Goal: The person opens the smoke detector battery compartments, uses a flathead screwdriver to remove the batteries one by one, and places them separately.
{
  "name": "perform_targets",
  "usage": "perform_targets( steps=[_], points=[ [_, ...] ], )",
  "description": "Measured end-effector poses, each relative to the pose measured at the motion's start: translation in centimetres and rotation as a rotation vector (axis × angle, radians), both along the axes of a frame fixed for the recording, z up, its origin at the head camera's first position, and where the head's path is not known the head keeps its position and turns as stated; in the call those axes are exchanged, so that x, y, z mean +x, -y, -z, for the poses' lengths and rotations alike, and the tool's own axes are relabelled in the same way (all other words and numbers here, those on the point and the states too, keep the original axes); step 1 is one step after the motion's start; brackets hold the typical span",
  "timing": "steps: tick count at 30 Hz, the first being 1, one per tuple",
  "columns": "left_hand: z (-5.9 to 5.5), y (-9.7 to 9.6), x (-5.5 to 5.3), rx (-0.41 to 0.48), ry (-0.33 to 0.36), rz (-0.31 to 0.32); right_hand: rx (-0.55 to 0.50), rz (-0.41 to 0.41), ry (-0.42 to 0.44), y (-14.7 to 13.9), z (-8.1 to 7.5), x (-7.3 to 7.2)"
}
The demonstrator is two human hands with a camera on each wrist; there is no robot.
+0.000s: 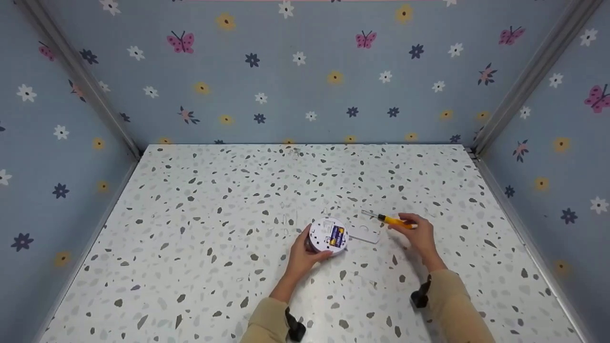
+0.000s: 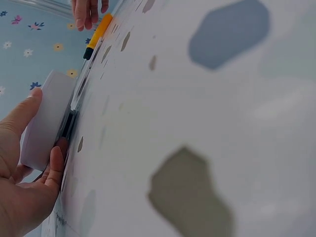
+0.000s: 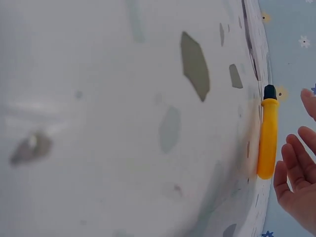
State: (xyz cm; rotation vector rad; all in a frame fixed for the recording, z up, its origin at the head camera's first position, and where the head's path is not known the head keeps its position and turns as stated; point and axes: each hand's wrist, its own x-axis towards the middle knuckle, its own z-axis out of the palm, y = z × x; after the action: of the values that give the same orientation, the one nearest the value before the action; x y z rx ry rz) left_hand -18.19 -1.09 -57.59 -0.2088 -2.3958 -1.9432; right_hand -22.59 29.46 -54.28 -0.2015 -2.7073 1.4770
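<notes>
My left hand [image 1: 302,255] grips a round white device [image 1: 321,234] by its rim, thumb on one side and fingers on the other. The device's upward face carries small dark slots and a dark blue and yellow rectangle. In the left wrist view its smooth white side [image 2: 48,116] shows, tilted just above the tabletop. A screwdriver [image 1: 393,221] with a yellow handle and black collar lies on the table. Beside that handle, my right hand [image 1: 419,237] hovers with loosely bent fingers; the right wrist view shows a gap between its fingers and the screwdriver [image 3: 267,138].
A flat white piece [image 1: 367,235] lies between the device and the right hand, partly under the screwdriver's side. The white speckled tabletop [image 1: 200,238] is bounded by flower-patterned walls [image 1: 295,85] at the back and both sides.
</notes>
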Motion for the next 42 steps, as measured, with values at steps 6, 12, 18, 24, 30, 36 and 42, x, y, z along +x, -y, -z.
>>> perform_targets(
  steps=[6,12,18,24,30,36,42],
  points=[
    [-0.1,0.0,0.0,-0.028,0.021,-0.011,-0.020,0.055,-0.007,-0.9,0.3,-0.1],
    [-0.2,0.0,-0.1,-0.018,0.019,-0.011,-0.028,0.099,0.041,-1.4,0.5,-0.3],
    [-0.2,-0.1,0.0,-0.014,0.015,-0.006,-0.021,0.153,0.093,-1.8,0.8,-0.5],
    [0.0,-0.2,-0.1,0.020,0.015,0.013,-0.057,0.177,0.111,-2.2,1.3,-0.7],
    [0.1,-0.2,-0.1,0.020,0.027,0.010,-0.054,0.197,0.198,-2.5,1.5,-0.9],
    [-1.9,-0.3,0.8,0.047,0.003,0.001,-0.051,0.183,0.217,-2.6,1.3,-0.8],
    [0.3,-0.1,0.0,0.001,0.016,-0.008,-0.048,0.184,0.224,-2.3,1.2,-0.7]
  ],
)
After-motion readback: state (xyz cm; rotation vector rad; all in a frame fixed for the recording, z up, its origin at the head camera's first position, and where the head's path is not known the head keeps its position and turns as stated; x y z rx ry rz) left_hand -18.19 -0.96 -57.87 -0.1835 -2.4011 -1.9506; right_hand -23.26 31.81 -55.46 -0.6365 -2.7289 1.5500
